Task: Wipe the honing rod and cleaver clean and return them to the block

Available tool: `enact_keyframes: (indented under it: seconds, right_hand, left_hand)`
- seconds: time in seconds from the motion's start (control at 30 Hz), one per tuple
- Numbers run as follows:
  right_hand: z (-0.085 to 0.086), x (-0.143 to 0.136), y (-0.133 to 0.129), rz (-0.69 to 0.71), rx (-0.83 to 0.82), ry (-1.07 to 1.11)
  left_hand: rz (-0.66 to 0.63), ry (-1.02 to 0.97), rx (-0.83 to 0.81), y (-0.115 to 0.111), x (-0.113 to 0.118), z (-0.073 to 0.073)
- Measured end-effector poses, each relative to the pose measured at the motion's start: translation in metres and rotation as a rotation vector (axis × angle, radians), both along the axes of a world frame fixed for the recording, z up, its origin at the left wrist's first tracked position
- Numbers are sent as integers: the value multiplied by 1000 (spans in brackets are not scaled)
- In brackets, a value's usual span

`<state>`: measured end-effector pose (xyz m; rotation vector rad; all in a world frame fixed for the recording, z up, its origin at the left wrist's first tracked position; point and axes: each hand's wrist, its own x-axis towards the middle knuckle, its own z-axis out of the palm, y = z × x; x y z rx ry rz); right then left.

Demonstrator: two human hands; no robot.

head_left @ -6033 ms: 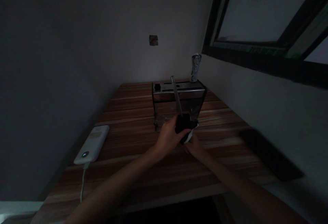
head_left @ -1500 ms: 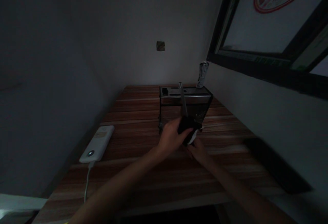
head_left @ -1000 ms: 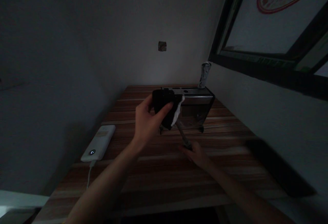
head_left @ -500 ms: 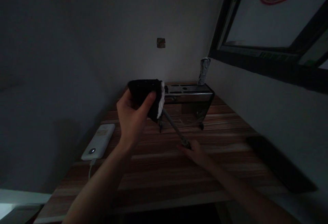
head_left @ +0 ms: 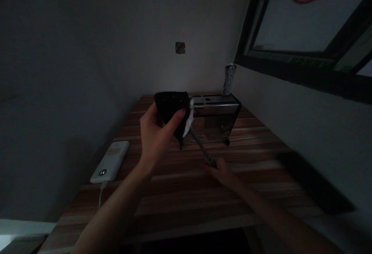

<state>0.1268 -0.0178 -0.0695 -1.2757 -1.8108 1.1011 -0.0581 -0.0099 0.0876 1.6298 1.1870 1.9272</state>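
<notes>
My left hand (head_left: 155, 135) is closed around a black, wedge-shaped thing (head_left: 171, 102), thumb on its near face. Along the right side of that thing runs a white, soft-looking edge (head_left: 189, 120). A thin grey rod (head_left: 199, 141) slants from this white edge down to my right hand (head_left: 223, 173). The fingers of my right hand are wrapped around the rod's thicker, darker grip end. Whether the rod's far tip touches the white part or passes behind it, I cannot tell in the dim light.
On the striped wooden table (head_left: 174, 199), a metal-and-glass box (head_left: 217, 110) stands behind my hands, a crinkled silvery cup-like thing (head_left: 229, 79) on its top. A white power bank (head_left: 110, 161) with a cable lies left. A dark flat slab (head_left: 315, 180) is at the right wall.
My left hand has moved to the right with the black thing, and less of the rod shows. My right hand has hardly moved. The view has shifted slightly.
</notes>
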Motion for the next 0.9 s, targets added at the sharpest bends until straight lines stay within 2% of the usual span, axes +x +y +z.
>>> enact_keyframes:
  seconds: [0.17, 0.53, 0.9]
  right_hand:
    - [0, 1, -1, -12, -33, 23]
    - [-5, 2, 1, -23, -106, 171]
    - [-19, 6, 5, -107, -120, 317]
  left_hand:
    - [-57, 63, -25, -1, 8, -5]
    - [-204, 282, -173, 0, 33, -31]
    - [-307, 609, -284, 2, 55, -76]
